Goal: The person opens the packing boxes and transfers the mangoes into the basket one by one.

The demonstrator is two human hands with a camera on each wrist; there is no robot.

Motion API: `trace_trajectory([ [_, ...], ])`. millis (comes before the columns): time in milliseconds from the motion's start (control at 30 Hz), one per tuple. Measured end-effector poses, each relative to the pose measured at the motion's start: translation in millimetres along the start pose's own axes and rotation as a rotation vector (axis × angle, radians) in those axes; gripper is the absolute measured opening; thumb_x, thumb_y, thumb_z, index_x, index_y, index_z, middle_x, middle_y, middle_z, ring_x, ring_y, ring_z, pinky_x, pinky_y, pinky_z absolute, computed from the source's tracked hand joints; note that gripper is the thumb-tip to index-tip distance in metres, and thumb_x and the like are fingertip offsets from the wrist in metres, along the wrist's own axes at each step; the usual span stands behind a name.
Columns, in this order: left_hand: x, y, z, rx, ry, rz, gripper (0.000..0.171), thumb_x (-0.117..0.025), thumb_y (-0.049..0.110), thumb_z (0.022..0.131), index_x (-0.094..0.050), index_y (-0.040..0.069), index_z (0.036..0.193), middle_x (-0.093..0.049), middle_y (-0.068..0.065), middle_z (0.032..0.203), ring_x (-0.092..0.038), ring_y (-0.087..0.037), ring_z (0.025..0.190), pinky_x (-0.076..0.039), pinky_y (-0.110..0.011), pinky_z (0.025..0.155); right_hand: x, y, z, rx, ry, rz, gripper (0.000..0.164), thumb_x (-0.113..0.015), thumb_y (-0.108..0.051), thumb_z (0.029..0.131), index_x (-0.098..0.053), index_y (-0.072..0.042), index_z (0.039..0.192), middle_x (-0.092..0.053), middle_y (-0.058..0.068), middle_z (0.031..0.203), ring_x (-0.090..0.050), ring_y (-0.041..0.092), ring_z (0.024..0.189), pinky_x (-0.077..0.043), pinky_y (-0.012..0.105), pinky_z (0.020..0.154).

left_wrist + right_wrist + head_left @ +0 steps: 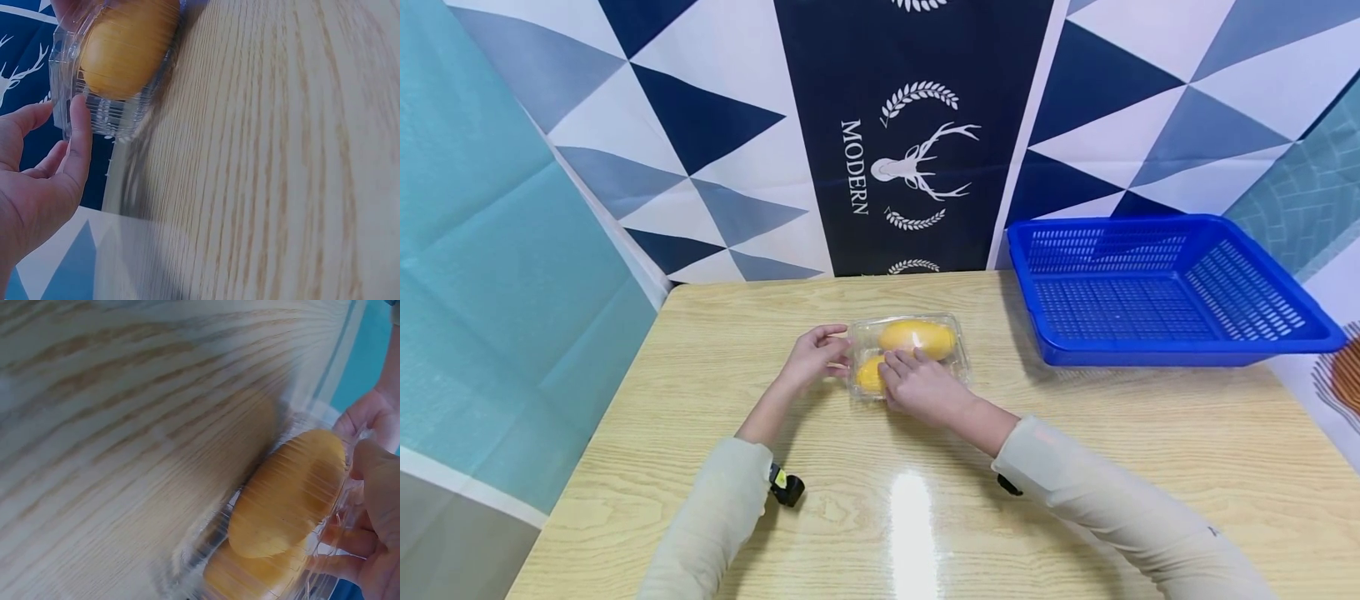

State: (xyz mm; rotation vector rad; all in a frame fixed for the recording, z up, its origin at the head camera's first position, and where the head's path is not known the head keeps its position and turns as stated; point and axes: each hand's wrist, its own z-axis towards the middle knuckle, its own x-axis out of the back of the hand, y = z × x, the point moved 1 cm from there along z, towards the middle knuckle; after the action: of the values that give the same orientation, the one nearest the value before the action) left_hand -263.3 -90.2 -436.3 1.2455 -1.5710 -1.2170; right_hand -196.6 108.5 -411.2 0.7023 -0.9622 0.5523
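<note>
Two yellow mangoes (917, 337) lie side by side inside a clear plastic container (865, 329) on the table, seen through its ridged transparent lid. At the container's left end is my left hand (814, 358), fingers spread and fingertips touching its side wall. My right hand (925, 387) rests over the front of the container, with its fingers on the lid above the nearer mango. In the right wrist view, the right hand's fingers (347, 540) lie along the clear plastic. A mango (122, 53) shows through the plastic wall beside my left fingertips.
A blue plastic basket (1150, 346) with slotted walls stands at the table's back right. The wooden table (820, 533) ends in front of a patterned cloth backdrop (730, 167). Black wrist gear (787, 487) sits at my left cuff.
</note>
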Motion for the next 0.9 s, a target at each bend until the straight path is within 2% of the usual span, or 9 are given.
trace_trajectory([
  [233,-0.8,0.2,0.2,0.005,0.012,-0.012,0.044,-0.057,0.013,0.092,-0.045,0.003,0.133,-0.057,-0.016,0.112,-0.063,-0.012,0.071,-0.058,-0.025,0.064,-1.8,1.0,0.6,0.019,0.009,-0.002,0.028,-0.061,-0.02,0.086,-0.062,0.002,0.104,-0.068,0.017,0.109,-0.066,0.029,0.1,-0.055,0.041,0.085],
  [400,-0.5,0.1,-0.5,0.008,0.006,-0.021,0.045,-0.057,0.014,0.093,-0.045,0.003,0.134,-0.056,-0.015,0.111,-0.063,-0.012,0.071,-0.058,-0.025,0.064,-1.6,4.3,3.4,-0.006,0.034,0.055,0.025,-0.064,-0.019,0.083,-0.062,0.0,0.1,-0.069,0.014,0.102,-0.067,0.027,0.097,-0.056,0.039,0.083],
  [633,1.0,2.0,-2.0,0.036,0.019,-0.045,0.04,-0.048,0.011,0.095,-0.046,0.005,0.135,-0.054,-0.021,0.124,-0.062,-0.012,0.071,-0.058,-0.026,0.065,3.6,3.4,2.7,-0.032,-0.078,0.137,0.04,-0.061,-0.029,0.087,-0.061,0.001,0.114,-0.063,0.019,0.119,-0.06,0.033,0.111,-0.049,0.047,0.094],
  [767,2.7,2.2,-2.8,0.053,-0.003,-0.056,0.042,-0.044,0.005,0.095,-0.044,0.006,0.137,-0.051,-0.021,0.13,-0.062,-0.012,0.074,-0.058,-0.027,0.068,5.0,3.8,2.1,-0.049,-0.081,0.144,0.041,-0.06,-0.029,0.088,-0.06,-0.001,0.117,-0.062,0.017,0.121,-0.059,0.032,0.113,-0.048,0.047,0.096],
  [900,4.4,2.0,-3.8,0.056,-0.042,-0.05,0.05,-0.045,-0.002,0.091,-0.04,0.008,0.14,-0.049,-0.02,0.131,-0.061,-0.013,0.078,-0.058,-0.028,0.071,7.0,5.1,0.6,-0.065,-0.085,0.151,0.042,-0.059,-0.03,0.088,-0.06,-0.003,0.12,-0.061,0.016,0.123,-0.058,0.031,0.116,-0.047,0.046,0.098],
])
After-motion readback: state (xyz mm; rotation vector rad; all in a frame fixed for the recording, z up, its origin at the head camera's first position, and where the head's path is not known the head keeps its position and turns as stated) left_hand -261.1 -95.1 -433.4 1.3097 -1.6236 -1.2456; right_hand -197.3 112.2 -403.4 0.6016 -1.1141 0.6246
